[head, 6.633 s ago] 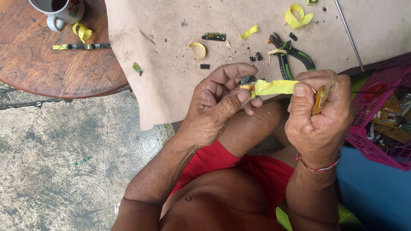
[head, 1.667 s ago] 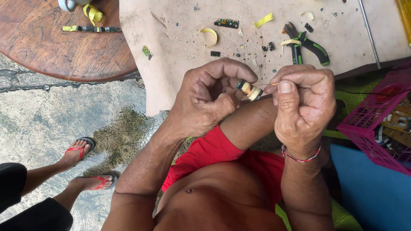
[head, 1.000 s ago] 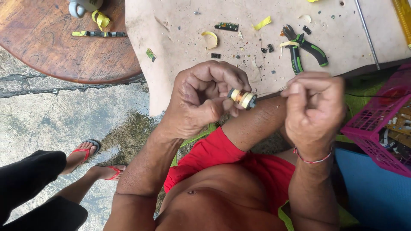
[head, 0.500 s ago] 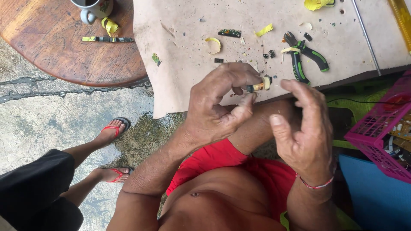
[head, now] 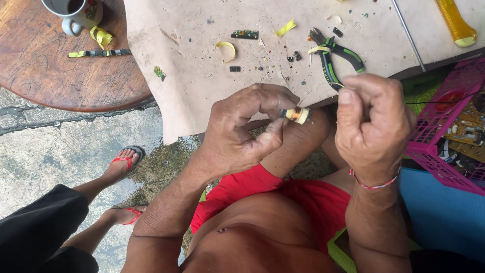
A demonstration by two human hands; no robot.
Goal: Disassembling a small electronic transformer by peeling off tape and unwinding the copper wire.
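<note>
Item one: small coil (head: 297, 115), cream-yellow winding with a dark end, which I see held in the air over the lap, just below the near edge of the table (head: 192, 76). Left hand (head: 242, 131): grip pressed together on the coil, thumb beneath and fingertips curled over it. Right hand (head: 374, 121): grip pinched on a thin wire (head: 316, 92) that runs from the coil up to the thumb and forefinger; a red string bracelet (head: 376, 184) sits on that wrist.

Item two, on the table beyond the hands: green-handled pliers (head: 336, 55), a curled yellow tape scrap (head: 226, 47), a second yellow scrap (head: 286, 27), a dark green component (head: 245, 34), scattered black bits, a thin metal rod (head: 409, 35) and a yellow tool handle (head: 456, 23) at the far right.

Item three, round wooden table (head: 45, 76) at left: mug (head: 76, 11), yellow tape, a dark strip (head: 101, 52).

Item four, right: pink plastic basket (head: 434, 121) holding circuit boards.

Item five, lower left: another person's feet in red sandals (head: 124, 162).
</note>
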